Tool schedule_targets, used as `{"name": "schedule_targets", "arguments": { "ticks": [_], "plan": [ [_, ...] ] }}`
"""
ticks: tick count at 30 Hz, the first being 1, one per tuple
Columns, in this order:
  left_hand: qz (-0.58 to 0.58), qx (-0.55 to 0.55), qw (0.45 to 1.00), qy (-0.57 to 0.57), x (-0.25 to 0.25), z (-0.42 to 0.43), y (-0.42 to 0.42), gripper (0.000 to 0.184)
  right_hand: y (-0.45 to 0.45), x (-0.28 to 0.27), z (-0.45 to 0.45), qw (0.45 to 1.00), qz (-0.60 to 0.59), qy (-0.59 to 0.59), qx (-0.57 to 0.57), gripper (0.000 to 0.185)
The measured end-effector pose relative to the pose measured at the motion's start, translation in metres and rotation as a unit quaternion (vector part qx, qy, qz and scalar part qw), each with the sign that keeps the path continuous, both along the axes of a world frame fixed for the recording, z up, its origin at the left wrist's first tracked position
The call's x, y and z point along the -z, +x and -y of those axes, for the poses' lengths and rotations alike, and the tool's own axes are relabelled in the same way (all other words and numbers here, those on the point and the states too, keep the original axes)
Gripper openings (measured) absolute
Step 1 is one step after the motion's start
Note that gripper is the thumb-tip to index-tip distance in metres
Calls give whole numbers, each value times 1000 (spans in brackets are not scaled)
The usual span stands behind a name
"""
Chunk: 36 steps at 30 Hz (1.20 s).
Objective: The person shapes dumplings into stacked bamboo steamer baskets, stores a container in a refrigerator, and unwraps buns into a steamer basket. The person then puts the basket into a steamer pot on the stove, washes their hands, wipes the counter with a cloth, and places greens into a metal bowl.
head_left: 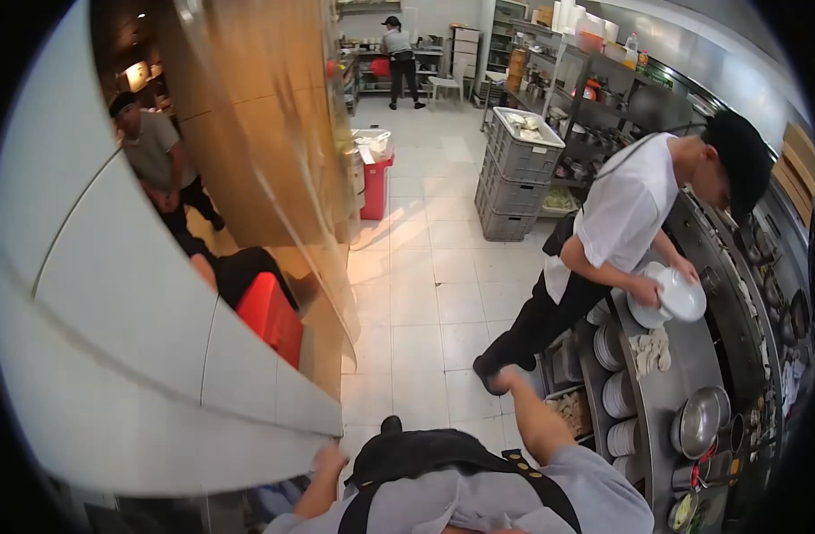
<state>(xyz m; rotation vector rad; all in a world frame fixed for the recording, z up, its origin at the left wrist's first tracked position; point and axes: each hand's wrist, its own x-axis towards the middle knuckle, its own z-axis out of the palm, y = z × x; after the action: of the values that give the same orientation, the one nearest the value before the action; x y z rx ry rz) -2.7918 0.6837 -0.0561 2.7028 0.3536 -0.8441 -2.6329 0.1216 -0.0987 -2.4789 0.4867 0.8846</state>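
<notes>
My left hand [330, 458] is low beside the edge of a white wall panel [149, 356]. Its fingers are too blurred to read, and no object shows in it. In front of me, to the right, my right hand [508, 379] hangs over the tiled floor near a co-worker's black shoe [488, 375]. Motion smears those fingers too, and I see nothing held there. My dark apron [421, 454] fills the bottom centre. At the steel counter [670, 387] on the right, the co-worker holds white plates [681, 294] in both hands.
A tiled aisle [416, 294] runs ahead. Stacked grey crates [514, 178] stand right of it, a red bin [375, 182] left. White plate stacks [617, 393] sit under the counter; metal bowls [695, 423] rest on top. Other people stand far back and beyond the left opening.
</notes>
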Motion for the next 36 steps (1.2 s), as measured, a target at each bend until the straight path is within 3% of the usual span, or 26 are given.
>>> {"name": "schedule_targets", "arguments": {
  "ticks": [1,2,3,4,8,11,12,14,15,17,18,19,21,22,23,24,25,26,28,29,31,32,33,34,35,36],
  "plan": [
    [24,28,998,-54,-48,40,80,47,-25,74,17,976,-103,-147,-126,51],
    [169,59,973,-146,-72,77,145,50,-62,23,2,987,-149,-42,-42,53],
    [246,118,938,-215,-108,115,206,47,-108,9,-14,927,-42,111,355,47],
    [312,166,896,-270,-138,153,262,43,-128,56,-8,868,-89,114,475,39],
    [342,168,842,-382,-246,265,454,44,-111,72,-20,838,-165,158,496,35],
    [419,120,830,-348,-220,307,568,65,-2,56,-18,834,-127,194,501,32],
    [457,71,835,-298,-202,309,600,78,31,85,-1,837,-131,198,494,32],
    [405,63,868,-281,-160,283,641,94,125,92,19,836,-91,219,494,30],
    [403,54,877,-255,-120,263,655,90,178,103,33,816,-38,262,514,29],
    [313,78,915,-243,-60,201,657,84,265,125,64,684,121,428,579,26],
    [153,-11,947,-281,-57,172,647,76,313,109,75,737,57,399,543,28],
    [170,-59,958,-223,-52,150,629,64,373,89,95,789,-7,358,500,30],
    [207,-196,930,-233,-4,108,599,53,472,-58,91,631,48,553,541,35],
    [124,-344,887,-283,-52,111,582,49,526,-92,94,649,74,554,516,36],
    [78,-429,830,-348,-48,99,565,41,576,-113,94,662,99,557,491,37],
    [-26,-526,796,-298,-76,103,555,39,631,-135,89,826,121,389,389,38],
    [-97,-383,902,-173,-21,85,536,41,676,-146,87,934,144,198,261,40],
    [-159,-223,961,-34,22,71,522,42,714,-131,96,939,137,195,247,40],
    [-135,-300,944,-32,30,91,543,45,809,-97,114,922,380,77,25,36],
    [-105,-364,925,-24,34,104,566,48,845,-95,119,920,383,80,9,36],
    [-81,-382,920,-9,83,139,672,47,892,-127,104,910,162,337,180,30],
    [-58,-382,922,10,94,165,723,46,916,-122,102,917,145,331,167,29],
    [-92,-233,964,-90,92,169,790,44,930,-92,125,925,129,320,158,27],
    [-110,-211,969,-67,108,194,876,43,953,-50,151,937,134,294,130,24],
    [30,-184,973,-139,106,214,946,42,957,-64,152,943,120,268,158,24],
    [-5,-80,993,-91,57,235,1034,44,962,-76,158,958,156,207,123,26]
  ]
}}
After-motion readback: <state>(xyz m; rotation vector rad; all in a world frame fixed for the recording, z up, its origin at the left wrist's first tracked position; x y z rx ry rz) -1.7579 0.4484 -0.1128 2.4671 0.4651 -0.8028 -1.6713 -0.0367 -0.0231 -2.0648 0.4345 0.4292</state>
